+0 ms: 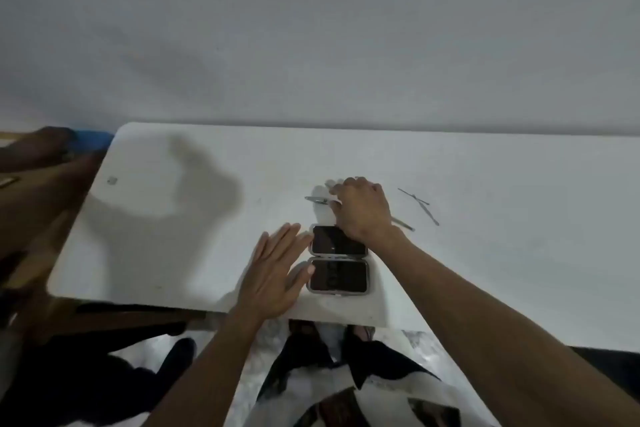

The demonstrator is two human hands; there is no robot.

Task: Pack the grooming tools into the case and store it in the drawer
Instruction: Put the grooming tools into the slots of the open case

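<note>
A small grooming case [338, 259] lies open on the white table [173, 218], two dark halves side by side near the front edge. My left hand [273, 270] rests flat beside the case's left side, fingers spread and touching it. My right hand [363, 210] reaches over the far half, its fingers closed on a silver metal tool [317, 199] that lies just behind the case. Another thin tool [403, 224] pokes out from under my right wrist. Two crossed slim metal tools [420, 204] lie further right.
A grey wall rises behind the table. A wooden surface [41, 191] with a blue object [93, 139] sits at the left. Below the front edge are dark shapes and patterned cloth [346, 392]. A small sticker [111, 180] marks the table's left part.
</note>
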